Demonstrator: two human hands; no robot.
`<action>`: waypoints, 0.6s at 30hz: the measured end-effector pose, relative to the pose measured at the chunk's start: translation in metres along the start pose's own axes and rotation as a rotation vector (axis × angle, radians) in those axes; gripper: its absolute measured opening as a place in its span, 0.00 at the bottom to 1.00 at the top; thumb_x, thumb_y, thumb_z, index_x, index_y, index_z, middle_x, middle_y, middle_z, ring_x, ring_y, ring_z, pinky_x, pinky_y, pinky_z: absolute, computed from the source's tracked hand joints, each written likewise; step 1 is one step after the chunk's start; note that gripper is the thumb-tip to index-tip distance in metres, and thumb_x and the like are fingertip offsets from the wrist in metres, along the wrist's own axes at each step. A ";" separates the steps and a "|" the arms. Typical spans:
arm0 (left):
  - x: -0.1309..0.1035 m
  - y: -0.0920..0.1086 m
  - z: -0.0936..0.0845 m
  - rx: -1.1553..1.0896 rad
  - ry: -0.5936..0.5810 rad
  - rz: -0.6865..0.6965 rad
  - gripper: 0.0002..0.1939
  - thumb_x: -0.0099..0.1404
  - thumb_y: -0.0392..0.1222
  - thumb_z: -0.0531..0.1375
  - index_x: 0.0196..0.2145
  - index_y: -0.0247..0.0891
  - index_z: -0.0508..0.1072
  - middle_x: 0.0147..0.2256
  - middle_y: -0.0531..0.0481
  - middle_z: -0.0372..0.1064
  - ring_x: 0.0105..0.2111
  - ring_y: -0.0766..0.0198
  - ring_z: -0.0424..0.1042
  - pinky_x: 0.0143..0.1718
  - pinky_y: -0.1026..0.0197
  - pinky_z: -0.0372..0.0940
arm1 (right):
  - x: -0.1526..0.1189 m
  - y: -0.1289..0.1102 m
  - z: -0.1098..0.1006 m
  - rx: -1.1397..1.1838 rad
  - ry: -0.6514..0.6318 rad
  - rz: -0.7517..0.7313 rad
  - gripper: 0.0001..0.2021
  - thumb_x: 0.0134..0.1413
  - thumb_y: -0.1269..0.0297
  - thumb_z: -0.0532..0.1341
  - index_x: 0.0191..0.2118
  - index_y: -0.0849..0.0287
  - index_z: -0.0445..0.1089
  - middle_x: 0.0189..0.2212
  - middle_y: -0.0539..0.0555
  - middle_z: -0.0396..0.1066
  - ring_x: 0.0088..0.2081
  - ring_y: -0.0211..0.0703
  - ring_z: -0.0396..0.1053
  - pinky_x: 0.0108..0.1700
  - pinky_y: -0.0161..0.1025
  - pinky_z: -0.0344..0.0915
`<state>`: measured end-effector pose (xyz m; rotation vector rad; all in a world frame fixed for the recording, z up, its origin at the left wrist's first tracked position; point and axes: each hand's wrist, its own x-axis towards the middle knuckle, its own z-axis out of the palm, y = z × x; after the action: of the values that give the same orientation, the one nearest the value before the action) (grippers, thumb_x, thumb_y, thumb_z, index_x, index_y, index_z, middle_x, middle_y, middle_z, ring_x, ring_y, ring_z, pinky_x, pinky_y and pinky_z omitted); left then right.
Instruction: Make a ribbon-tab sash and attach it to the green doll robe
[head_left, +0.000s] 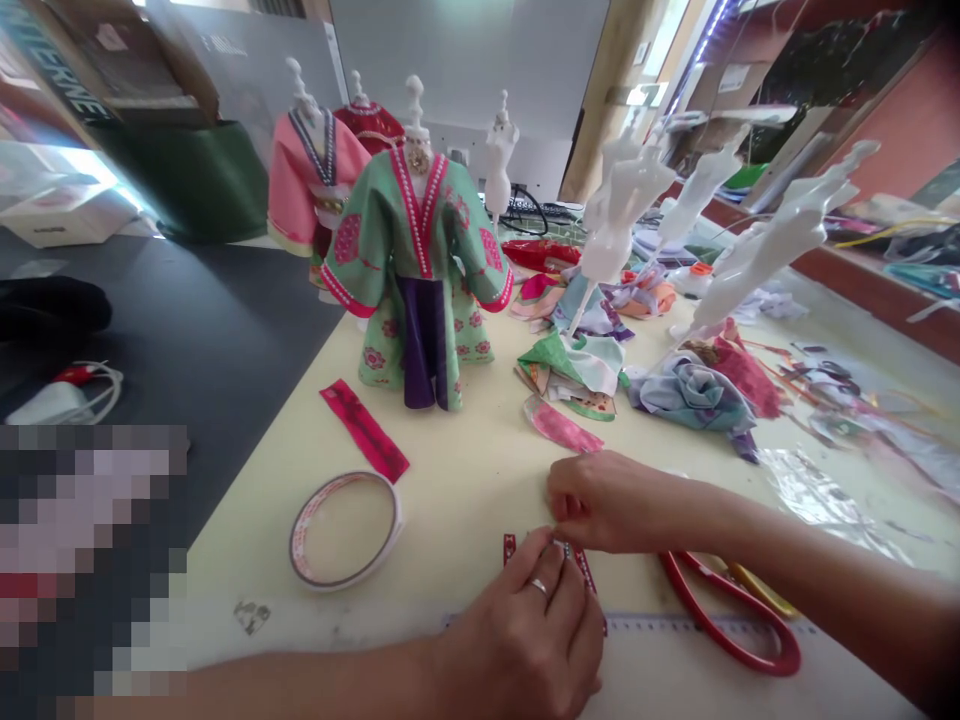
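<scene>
My left hand (536,625), with a ring on one finger, is closed on a narrow red trim with white dots (590,572) at the table's near edge. The palm and fingers hide most of that trim. My right hand (604,500) is curled shut, its fingertips meeting those of the left; whatever it pinches is hidden. Under the hands lies a clear ruler (645,625). Red-handled scissors (776,650) rest below my right forearm, their blades out of sight. A roll of tape (306,575) and a dark pink fabric strip (364,430) lie to the left.
A miniature form wears a green and pink robe (375,225); a pink-robed one (289,190) stands behind. Several bare white forms (619,205) rise at the back right among fabric scraps (686,390). Clear plastic (817,495) lies right. A dark surface (217,300) adjoins on the left.
</scene>
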<state>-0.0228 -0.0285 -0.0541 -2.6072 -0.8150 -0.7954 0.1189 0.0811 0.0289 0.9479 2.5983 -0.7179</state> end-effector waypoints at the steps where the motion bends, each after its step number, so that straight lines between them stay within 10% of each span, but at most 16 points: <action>1: 0.000 0.000 0.000 0.002 0.003 0.005 0.16 0.63 0.41 0.52 0.40 0.25 0.72 0.36 0.36 0.72 0.40 0.48 0.71 0.51 0.43 0.59 | 0.002 0.001 0.000 -0.003 -0.018 0.005 0.03 0.46 0.67 0.58 0.26 0.59 0.67 0.27 0.49 0.71 0.26 0.35 0.61 0.26 0.33 0.54; 18: -0.003 0.001 0.009 0.031 0.066 -0.002 0.14 0.60 0.38 0.53 0.39 0.27 0.72 0.37 0.38 0.73 0.40 0.51 0.71 0.51 0.45 0.59 | 0.009 0.014 0.000 0.026 -0.086 -0.070 0.04 0.48 0.65 0.57 0.27 0.57 0.65 0.27 0.48 0.68 0.27 0.34 0.61 0.27 0.33 0.54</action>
<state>-0.0209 -0.0270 -0.0634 -2.5392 -0.8048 -0.8581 0.1208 0.0947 0.0197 0.8187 2.5640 -0.7944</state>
